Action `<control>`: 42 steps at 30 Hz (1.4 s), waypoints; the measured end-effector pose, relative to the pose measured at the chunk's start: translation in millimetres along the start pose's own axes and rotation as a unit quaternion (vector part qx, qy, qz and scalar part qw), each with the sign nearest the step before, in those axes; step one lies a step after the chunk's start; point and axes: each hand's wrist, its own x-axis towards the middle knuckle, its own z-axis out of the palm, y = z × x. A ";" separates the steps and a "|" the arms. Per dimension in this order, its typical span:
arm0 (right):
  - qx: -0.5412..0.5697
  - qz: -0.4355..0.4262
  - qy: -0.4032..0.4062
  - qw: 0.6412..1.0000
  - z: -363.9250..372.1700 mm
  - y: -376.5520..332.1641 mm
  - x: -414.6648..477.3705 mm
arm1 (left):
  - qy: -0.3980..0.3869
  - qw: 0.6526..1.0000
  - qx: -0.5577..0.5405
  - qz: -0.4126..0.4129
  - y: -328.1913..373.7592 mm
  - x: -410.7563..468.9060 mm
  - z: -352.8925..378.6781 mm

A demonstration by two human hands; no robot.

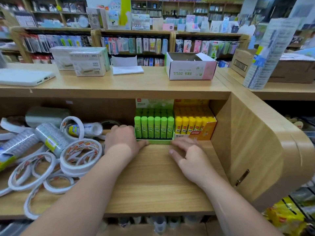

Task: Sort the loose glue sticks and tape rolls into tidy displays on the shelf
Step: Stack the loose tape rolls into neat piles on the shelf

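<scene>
Green glue-stick box (pixel 154 132) squared against yellow box (pixel 194 126) on shelf (pixel 153 176); left hand (pixel 122 138) bracing side, right hand (pixel 189 155) flat, both grips apart, empty; tape rolls (pixel 80 152) heaped left, unsorted.

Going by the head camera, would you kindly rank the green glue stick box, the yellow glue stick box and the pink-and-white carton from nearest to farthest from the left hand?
From the left hand:
1. Green glue stick box, touching it on its right.
2. Yellow glue stick box, further right, beside the green one.
3. Pink-and-white carton, up on the counter top.
</scene>
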 end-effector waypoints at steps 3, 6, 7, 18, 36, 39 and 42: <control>-0.045 -0.013 -0.037 0.998 2.5 -4.0 4.1 | 0.016 1.000 -0.007 0.006 2.7 3.8 5.5; -0.066 -0.003 -0.046 0.997 2.8 -6.0 7.9 | 0.026 0.999 -0.014 0.017 3.4 10.6 8.6; -0.081 -0.009 -0.051 0.995 3.1 -6.6 8.0 | 0.027 0.999 -0.013 0.020 3.3 11.9 9.7; -0.059 -0.009 -0.028 0.998 -0.7 -12.1 -3.4 | 0.255 0.956 -0.025 0.144 -61.0 -72.0 0.6; -0.145 -0.093 -0.223 0.959 97.9 -144.0 23.3 | -0.011 0.977 -0.034 -0.209 -196.2 -124.9 -9.1; -0.148 -0.088 -0.210 0.962 112.3 -156.7 21.4 | -0.001 0.984 -0.018 -0.175 -225.1 -121.1 -11.9; -0.144 -0.091 -0.201 0.965 127.5 -177.0 19.2 | 0.018 0.991 -0.010 -0.132 -255.7 -118.2 -14.0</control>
